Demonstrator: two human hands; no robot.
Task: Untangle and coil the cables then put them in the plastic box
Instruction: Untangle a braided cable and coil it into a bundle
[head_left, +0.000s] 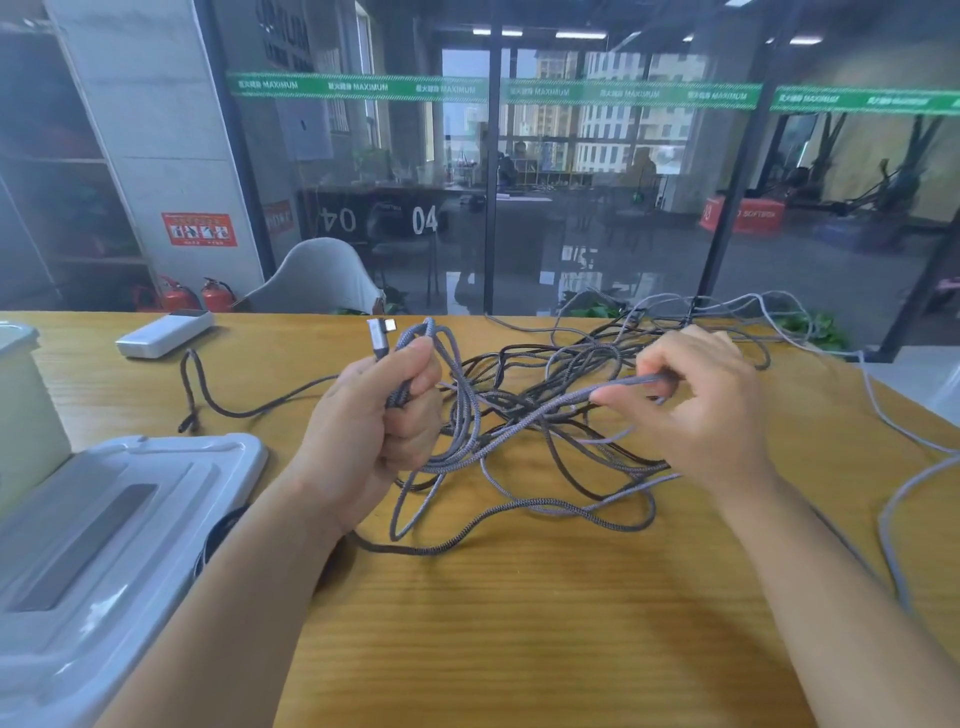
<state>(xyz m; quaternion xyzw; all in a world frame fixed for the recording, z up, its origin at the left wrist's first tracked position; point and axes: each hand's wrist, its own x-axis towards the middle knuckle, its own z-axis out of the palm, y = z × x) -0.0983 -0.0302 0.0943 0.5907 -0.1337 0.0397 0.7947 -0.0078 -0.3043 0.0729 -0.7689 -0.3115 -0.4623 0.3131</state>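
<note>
Head view, plastic box (23, 405) cut off at left edge, lid (104, 519) near-left, braided grey and black cables (545, 415) tangled mid wooden table (519, 623), left hand (379, 415) fisted round several loops, angled plug (379, 335) sticking up, right hand (696, 400) pinching one strand, hands apart.

A long wooden table with a yellow-brown grain (519, 623) carries everything here. Across its middle sprawls a tangle of grey and black braided cables (545, 415), with loose strands trailing off toward the far and right edges. At the left lie a flat white plastic box lid (114, 519) and, just behind it, a pale translucent plastic box (26, 405). Farther back rests a white rectangular power bank (165, 332) — well apart from the tangle.
</note>
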